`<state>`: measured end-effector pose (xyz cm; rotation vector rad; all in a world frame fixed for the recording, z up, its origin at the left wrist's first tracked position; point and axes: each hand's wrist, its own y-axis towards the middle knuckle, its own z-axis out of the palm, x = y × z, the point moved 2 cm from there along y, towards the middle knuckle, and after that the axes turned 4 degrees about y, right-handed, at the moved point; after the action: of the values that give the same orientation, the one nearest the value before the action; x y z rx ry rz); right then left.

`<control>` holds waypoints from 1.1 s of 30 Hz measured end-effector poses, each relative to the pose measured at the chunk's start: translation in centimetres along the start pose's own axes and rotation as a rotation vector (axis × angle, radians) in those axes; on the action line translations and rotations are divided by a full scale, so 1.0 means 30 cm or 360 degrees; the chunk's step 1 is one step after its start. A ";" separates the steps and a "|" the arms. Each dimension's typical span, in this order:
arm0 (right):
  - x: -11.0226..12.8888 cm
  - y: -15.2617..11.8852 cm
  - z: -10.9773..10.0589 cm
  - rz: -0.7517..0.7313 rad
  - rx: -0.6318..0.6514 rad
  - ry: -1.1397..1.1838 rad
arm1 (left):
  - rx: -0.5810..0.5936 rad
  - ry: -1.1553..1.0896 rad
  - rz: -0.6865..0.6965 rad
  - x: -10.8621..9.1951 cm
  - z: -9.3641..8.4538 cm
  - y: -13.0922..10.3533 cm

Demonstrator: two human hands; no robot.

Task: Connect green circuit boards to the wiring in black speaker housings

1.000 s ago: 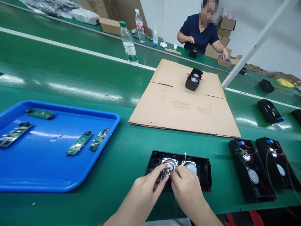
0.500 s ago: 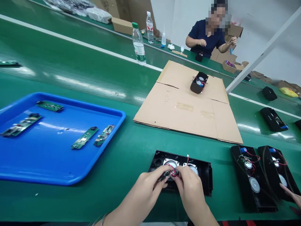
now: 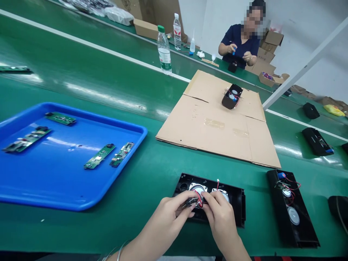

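A black speaker panel (image 3: 236, 203) with two round speakers (image 3: 224, 194) lies in front of me, partly covered by my hands. Above it, my left hand (image 3: 172, 212) is closed on a small circuit board (image 3: 191, 201), mostly hidden by the fingers. Pinched at the board's right end, my right hand (image 3: 221, 217) grips red and black wires (image 3: 199, 198); any plug at their tip is hidden. A separate wire with a white connector (image 3: 218, 181) sticks up behind the right speaker.
A blue tray (image 3: 81, 204) with several green circuit boards (image 3: 99, 156) stands left. Cardboard (image 3: 217, 141) lies ahead, bearing a black speaker box (image 3: 232, 97). Another open speaker box (image 3: 295, 214) sits right. A co-worker (image 3: 240, 43) is across the line, near bottles (image 3: 164, 54).
The farther speaker box at right has moved away to the right, and the hand by it has left view. The co-worker's hands have come closer together. My hands stay nearly in place.
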<state>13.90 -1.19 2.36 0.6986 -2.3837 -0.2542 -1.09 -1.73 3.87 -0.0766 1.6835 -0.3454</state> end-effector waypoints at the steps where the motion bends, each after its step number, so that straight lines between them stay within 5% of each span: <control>1: -0.005 -0.002 -0.008 0.0057 -0.0040 0.0040 | -0.0011 -0.0028 -0.0032 0.005 -0.001 0.000; 6: -0.049 0.007 -0.037 0.0527 -0.0328 0.0130 | -0.0046 -0.0041 -0.0160 0.024 -0.014 0.003; 13: -0.057 -0.001 -0.035 0.0965 -0.0078 0.0912 | -0.0179 0.0355 -0.0092 0.018 -0.015 -0.005; 17: -0.025 -0.021 -0.036 0.0618 0.0075 0.0832 | -0.0169 0.0439 -0.0061 0.003 -0.007 -0.010; 22: 0.001 -0.022 -0.017 0.0169 -0.0117 0.0496 | -0.0062 0.0482 -0.0032 -0.006 0.001 0.002; 33: 0.005 -0.025 -0.015 -0.0121 -0.0193 0.0272 | 0.0084 0.0272 -0.0106 -0.032 0.003 0.020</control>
<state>14.40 -1.90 2.54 0.7253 -2.1634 -0.3536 -0.77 -0.95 4.62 -0.0654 1.8427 -0.4571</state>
